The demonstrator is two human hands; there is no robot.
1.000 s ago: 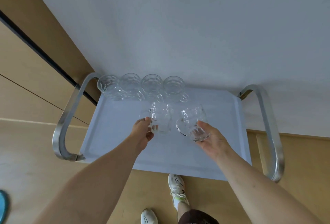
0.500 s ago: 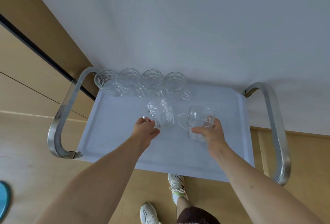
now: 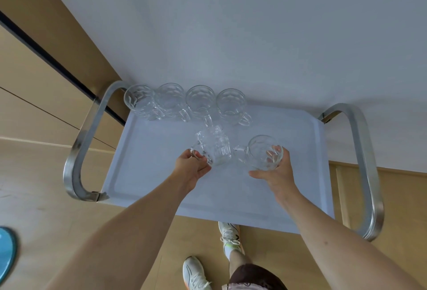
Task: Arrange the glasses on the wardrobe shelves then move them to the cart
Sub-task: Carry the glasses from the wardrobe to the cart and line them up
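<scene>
A white wall [image 3: 231,23] fills the upper frame above a pale grey cart [image 3: 150,162] with curved steel handles [image 3: 80,148] at both sides, standing on a wooden floor [image 3: 34,208], with wooden panelling [image 3: 34,47] at upper left. Along the cart's far edge, at centre frame, stand four glasses in a row [image 3: 184,102], upright, close together, handles turned toward the lower right. Two more handled glasses are arriving in front of them. The left hand [image 3: 191,167] holds the left glass [image 3: 215,148], its grip closed round the handle; the glass is tilted, its side toward the camera, just below the row and over the cart's middle. The right hand [image 3: 275,171] cups the right glass [image 3: 263,152] from below and behind, fingers curled round the body, handle pointing left toward the other glass. A second ago the right glass lay tipped well over, its base toward the camera; it has since been righted so its mouth faces up, and both glasses have moved further in toward the row. Whether either base touches the cart cannot be told. By this reading the shelf stage is done and a second row is starting, the right glass nearer to being set down than the left. A person's shoes [image 3: 196,273] show at the bottom, and a blue object [image 3: 7,257] sits at lower left.
</scene>
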